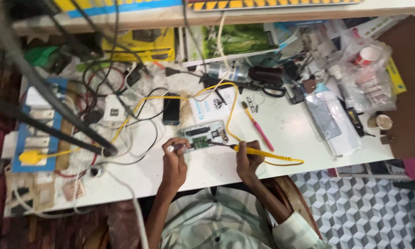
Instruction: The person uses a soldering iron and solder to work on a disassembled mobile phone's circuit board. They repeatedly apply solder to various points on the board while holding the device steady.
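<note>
An opened phone [203, 134] with its green circuit board exposed lies on the white worktable [304, 143]. My right hand [248, 162] grips a yellow soldering iron [258, 152], its tip resting on the board. A yellow cable [233, 101] loops from the iron across the table. My left hand [175, 157] holds a thin silver tool [175, 147] at the phone's left edge.
A black phone [171, 109] lies behind the open one. A pink toothbrush [258, 127] lies to the right. A blue power strip [35, 129] with a yellow plug sits at left among tangled wires. Scissors [269, 90], bottles, plastic bags and paper cups crowd the back right.
</note>
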